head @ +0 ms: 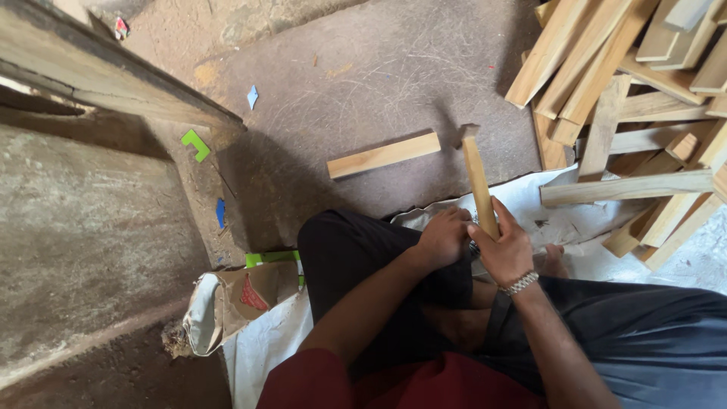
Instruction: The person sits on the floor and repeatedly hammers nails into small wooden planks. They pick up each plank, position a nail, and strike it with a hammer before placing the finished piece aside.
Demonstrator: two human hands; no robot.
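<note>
Torn paper sack (pixel 227 303) lies by my left knee. My left hand (pixel 443 238) is curled shut near the hammer's base; what it grips is hidden. My right hand (pixel 503 250) clasps the wooden hammer handle (pixel 478 182) upright, head raised, apparently for control. Wood strips (pixel 628 83) are piled right.

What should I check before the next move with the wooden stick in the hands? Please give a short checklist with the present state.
1. Right hand grips the wooden stick: ok.
2. Left hand steady at the stick's lower end: cannot tell, the contact is hidden.
3. Stick stands near upright, top end free: ok.
4. Loose wooden piece lies apart on the floor, beyond the stick: ok.
5. Pile of wooden slats close on the right side: not ok, little room there.
6. Torn paper bag away from both hands: ok.
</note>
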